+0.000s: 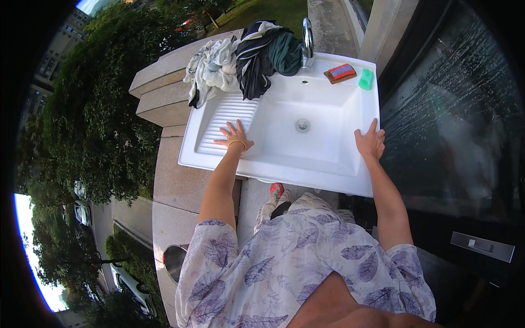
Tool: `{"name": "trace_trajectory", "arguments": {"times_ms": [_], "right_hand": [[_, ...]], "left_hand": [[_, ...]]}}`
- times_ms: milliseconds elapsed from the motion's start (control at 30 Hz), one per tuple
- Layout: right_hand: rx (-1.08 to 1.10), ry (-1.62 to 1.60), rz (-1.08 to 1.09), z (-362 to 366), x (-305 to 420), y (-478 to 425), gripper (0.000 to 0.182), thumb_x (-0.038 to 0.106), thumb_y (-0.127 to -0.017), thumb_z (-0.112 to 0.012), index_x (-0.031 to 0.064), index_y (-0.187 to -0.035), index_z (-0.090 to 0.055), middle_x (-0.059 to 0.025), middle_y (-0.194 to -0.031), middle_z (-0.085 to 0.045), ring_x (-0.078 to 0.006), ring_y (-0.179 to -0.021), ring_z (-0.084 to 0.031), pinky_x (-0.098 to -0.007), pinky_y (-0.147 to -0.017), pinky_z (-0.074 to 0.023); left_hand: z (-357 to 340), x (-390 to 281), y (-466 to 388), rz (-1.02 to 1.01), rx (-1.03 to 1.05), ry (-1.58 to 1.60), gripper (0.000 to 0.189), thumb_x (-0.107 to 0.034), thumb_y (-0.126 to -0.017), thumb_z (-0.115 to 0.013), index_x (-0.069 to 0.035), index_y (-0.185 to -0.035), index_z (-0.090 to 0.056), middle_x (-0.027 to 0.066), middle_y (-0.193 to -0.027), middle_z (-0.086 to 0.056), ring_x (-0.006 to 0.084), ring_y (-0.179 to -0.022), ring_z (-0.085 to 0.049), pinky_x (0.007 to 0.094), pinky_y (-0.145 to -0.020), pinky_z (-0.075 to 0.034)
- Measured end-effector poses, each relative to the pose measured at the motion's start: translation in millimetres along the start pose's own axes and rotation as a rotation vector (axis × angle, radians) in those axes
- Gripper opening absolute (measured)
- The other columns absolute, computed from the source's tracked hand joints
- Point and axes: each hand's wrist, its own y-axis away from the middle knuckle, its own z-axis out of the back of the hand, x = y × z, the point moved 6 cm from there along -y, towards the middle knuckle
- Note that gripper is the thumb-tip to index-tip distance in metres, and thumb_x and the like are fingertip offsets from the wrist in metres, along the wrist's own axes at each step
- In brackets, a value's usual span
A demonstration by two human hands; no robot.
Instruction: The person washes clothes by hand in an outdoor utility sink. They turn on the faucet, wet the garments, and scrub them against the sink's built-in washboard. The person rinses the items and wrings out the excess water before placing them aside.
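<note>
Spread flat, my left hand (234, 137) rests on the ribbed washboard (223, 117) built into the left side of a white laundry sink (279, 168). My right hand (370, 141) grips the sink's right rim, thumb on top and fingers over the outer edge. The basin holds no water, and its drain (302, 125) shows in the middle. Along the back left lie white patterned clothes (215, 65), a black garment with white stripes (256, 61) and a dark green cloth (285, 53). A scrubbing brush (341, 74) and a green bar of soap (366, 79) sit at the back right.
A chrome faucet (307, 45) rises from the sink's back edge. At the left runs a stone parapet (176, 172), with trees (102, 82) and parked cars (131, 287) beyond and below. A wet glass door (455, 123) with a metal handle plate (482, 246) stands close on the right.
</note>
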Motion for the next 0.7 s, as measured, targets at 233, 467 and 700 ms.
{"name": "trace_trajectory", "arguments": {"times_ms": [233, 467, 700], "right_hand": [[0.005, -0.001, 0.001, -0.4, -0.2, -0.5, 0.078, 0.044, -0.076, -0.055, 0.0118, -0.141, -0.027, -0.0222, -0.114, -0.046, -0.0365, -0.107, -0.05, -0.0413, -0.083, -0.0472], [0.008, 0.001, -0.001, -0.7, -0.1, -0.8, 0.078, 0.044, -0.076, -0.056, 0.012, -0.141, -0.027, -0.0219, -0.114, -0.046, -0.036, -0.107, -0.05, -0.0412, -0.083, -0.0473], [0.008, 0.004, -0.006, -0.9, -0.6, -1.0, 0.078, 0.044, -0.076, -0.056, 0.0122, -0.141, -0.027, -0.0217, -0.114, -0.046, -0.0355, -0.106, -0.05, -0.0407, -0.082, -0.0474]], "left_hand": [[0.9, -0.6, 0.9, 0.005, -0.009, -0.012, 0.105, -0.044, -0.064, -0.07, -0.028, -0.146, -0.007, 0.0101, -0.152, -0.009, 0.0406, -0.137, -0.01, 0.0733, -0.097, -0.016], [0.5, -0.4, 0.5, 0.004, -0.013, -0.013, 0.105, -0.044, -0.064, -0.07, -0.028, -0.146, -0.007, 0.0102, -0.152, -0.01, 0.041, -0.137, -0.01, 0.0735, -0.097, -0.016], [6.6, -2.2, 7.8, 0.011, -0.003, -0.017, 0.106, -0.044, -0.064, -0.07, -0.028, -0.147, -0.006, 0.01, -0.153, -0.009, 0.0403, -0.138, -0.01, 0.073, -0.097, -0.016]]}}
